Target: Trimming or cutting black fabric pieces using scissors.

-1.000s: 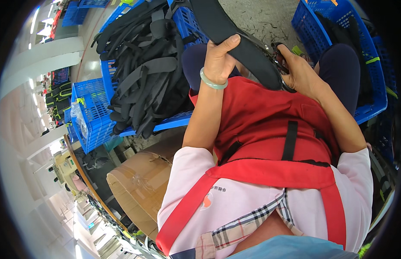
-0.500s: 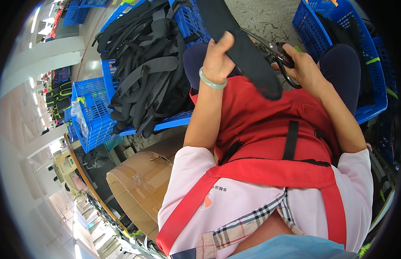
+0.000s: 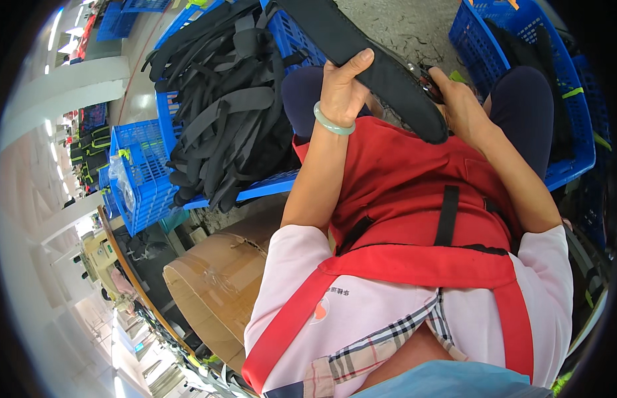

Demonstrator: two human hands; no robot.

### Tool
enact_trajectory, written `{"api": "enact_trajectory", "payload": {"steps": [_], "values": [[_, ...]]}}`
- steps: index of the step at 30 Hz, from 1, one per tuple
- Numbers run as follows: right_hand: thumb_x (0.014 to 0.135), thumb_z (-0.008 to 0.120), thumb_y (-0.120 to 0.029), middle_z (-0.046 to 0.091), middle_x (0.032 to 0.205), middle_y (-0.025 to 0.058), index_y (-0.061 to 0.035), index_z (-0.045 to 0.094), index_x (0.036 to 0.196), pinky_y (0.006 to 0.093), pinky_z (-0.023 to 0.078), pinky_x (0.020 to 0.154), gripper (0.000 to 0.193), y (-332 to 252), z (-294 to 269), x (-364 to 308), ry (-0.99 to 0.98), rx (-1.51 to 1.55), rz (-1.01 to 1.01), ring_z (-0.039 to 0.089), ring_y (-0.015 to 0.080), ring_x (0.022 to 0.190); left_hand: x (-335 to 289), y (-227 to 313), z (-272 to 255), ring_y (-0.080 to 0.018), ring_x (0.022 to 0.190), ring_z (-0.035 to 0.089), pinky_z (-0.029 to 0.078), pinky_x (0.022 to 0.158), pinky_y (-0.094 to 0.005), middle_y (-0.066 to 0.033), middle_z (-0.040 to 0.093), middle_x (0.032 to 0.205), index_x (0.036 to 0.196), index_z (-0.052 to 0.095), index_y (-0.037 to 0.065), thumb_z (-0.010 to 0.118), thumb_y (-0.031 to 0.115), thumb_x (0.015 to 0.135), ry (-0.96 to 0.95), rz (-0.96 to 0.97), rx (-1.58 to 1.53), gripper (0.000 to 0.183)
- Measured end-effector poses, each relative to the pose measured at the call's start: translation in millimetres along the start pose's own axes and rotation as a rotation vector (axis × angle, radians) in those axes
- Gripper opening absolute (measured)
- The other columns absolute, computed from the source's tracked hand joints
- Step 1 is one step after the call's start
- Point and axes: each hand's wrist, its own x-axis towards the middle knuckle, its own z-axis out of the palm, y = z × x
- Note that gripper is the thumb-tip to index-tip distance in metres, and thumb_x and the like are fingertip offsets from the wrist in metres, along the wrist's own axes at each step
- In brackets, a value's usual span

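One black strap (image 3: 406,97) | left hand (image 3: 343,93) gripping | right hand (image 3: 463,108) clutching scissors (image 3: 430,86), blades seemingly hidden

Bright light comes from ceiling lamps (image 3: 54,30) glaring at left; the floor (image 3: 144,100) shines, edges curve, corners fall black.

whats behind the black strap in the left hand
Past the strap, the floor and part of the scissors in the right hand show. The strap partly covers the left hand; the scissors' blades cannot be made out.
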Motion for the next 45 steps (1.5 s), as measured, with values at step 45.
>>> {"api": "enact_trajectory", "payload": {"steps": [45], "values": [[0.083,0.067,-0.018,0.059,0.079,0.0252,-0.0009,0.046,0.097,0.0426,0.044,0.064,0.031,6,-8,-1,0.059,0.023,-0.01,0.053,0.046,0.077,4,5,1,-0.0235,0.096,0.063,0.05,0.088,-0.0376,-0.0084,0.066,0.1,0.108,0.062,0.005,0.059,0.017,0.093,-0.105,-0.093,-0.078,0.02]]}}
